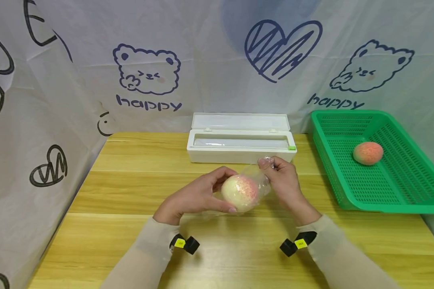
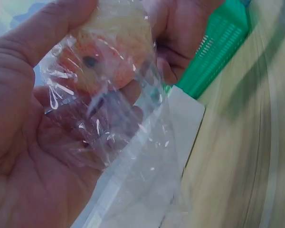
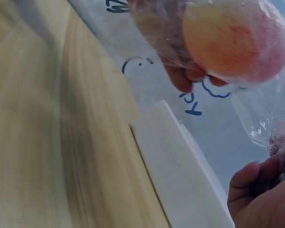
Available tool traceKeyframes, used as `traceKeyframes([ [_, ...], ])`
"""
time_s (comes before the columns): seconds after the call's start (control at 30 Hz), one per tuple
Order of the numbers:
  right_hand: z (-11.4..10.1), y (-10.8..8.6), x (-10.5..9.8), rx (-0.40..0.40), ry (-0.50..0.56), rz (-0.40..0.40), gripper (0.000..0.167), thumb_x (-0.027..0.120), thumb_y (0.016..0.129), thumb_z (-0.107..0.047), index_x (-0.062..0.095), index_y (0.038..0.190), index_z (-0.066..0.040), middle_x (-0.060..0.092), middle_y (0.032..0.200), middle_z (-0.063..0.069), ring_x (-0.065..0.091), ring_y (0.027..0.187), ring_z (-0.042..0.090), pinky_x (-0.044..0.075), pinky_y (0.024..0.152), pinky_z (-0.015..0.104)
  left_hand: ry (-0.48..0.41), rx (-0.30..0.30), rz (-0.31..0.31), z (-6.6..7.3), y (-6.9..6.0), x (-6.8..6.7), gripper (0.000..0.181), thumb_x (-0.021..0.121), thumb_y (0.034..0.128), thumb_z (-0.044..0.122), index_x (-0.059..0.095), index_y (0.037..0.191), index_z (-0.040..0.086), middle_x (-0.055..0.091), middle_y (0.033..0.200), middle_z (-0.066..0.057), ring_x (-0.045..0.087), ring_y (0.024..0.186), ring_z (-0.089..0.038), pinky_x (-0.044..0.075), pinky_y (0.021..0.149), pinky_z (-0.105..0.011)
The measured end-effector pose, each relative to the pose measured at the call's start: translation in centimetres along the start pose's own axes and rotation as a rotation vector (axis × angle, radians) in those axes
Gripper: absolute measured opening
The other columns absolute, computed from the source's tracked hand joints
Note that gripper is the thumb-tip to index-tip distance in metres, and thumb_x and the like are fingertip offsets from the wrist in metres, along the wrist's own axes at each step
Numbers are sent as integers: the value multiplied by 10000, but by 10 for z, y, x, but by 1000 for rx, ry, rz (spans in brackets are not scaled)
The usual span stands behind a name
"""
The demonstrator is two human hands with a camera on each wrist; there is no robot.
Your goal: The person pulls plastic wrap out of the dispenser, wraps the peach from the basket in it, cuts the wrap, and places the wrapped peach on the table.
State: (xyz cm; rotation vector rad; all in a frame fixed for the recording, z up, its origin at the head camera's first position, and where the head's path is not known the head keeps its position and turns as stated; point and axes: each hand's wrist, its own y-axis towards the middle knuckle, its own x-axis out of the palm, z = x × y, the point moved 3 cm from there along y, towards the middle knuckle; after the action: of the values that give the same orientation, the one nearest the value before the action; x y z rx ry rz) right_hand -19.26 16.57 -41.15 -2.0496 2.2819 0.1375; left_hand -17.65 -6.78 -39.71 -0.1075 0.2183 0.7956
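A pale yellow and pink peach (image 1: 238, 193) is held above the table, with clear plastic film (image 2: 147, 156) around it. My left hand (image 1: 199, 194) grips the peach from the left, thumb below and fingers over its far side. On the other side, my right hand (image 1: 285, 182) pinches a gathered end of the film between thumb and fingers. The right wrist view shows the film stretched from the peach (image 3: 237, 42) to those fingertips. In the left wrist view, loose film hangs in wrinkles below the fruit.
Behind my hands stands a white film box (image 1: 242, 155), its lid raised and a roll inside. A green basket (image 1: 361, 192) at the right holds another pink peach (image 1: 368, 153). The wooden table (image 1: 130, 224) meets a white printed cloth (image 1: 217, 60) at the back.
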Motion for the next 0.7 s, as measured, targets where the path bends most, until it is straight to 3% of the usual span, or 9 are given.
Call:
traceKeyframes([
  [0.2,7,-7,14,119,86,-157,281,624,1081,-225,695,854,-75,637,804,-68,565,782,65,493,644,196,13,33,11,8,1,4,781,938,791,101,521,1452,123,596,1447,-11,566,1360,-183,412,1204,-431],
  [0.37,11,-14,26,232,279,-392,246,557,1109,-232,719,953,-132,708,961,-18,661,893,89,592,778,233,14,63,16,10,1,7,815,941,778,73,518,1472,130,567,1493,-11,535,1407,-180,386,1228,-409],
  [0.47,13,-18,29,282,389,-495,229,547,1112,-243,738,1024,-150,718,1055,-5,677,965,101,606,836,259,21,88,21,10,2,8,824,941,772,60,524,1478,140,535,1496,-36,567,1327,-209,445,1174,-402],
  [0.6,15,-21,29,320,451,-561,225,544,1113,-265,745,1080,-168,726,1105,-9,683,998,102,606,854,272,39,122,34,9,3,8,839,953,746,44,547,1472,155,511,1453,-45,570,1209,-221,497,1085,-402],
  [0.7,15,-23,29,315,466,-569,201,562,1106,-278,730,1087,-168,727,1113,-12,683,1013,101,604,867,274,78,146,50,8,3,8,856,969,724,60,565,1470,172,534,1433,-16,555,1274,-200,468,1127,-416],
])
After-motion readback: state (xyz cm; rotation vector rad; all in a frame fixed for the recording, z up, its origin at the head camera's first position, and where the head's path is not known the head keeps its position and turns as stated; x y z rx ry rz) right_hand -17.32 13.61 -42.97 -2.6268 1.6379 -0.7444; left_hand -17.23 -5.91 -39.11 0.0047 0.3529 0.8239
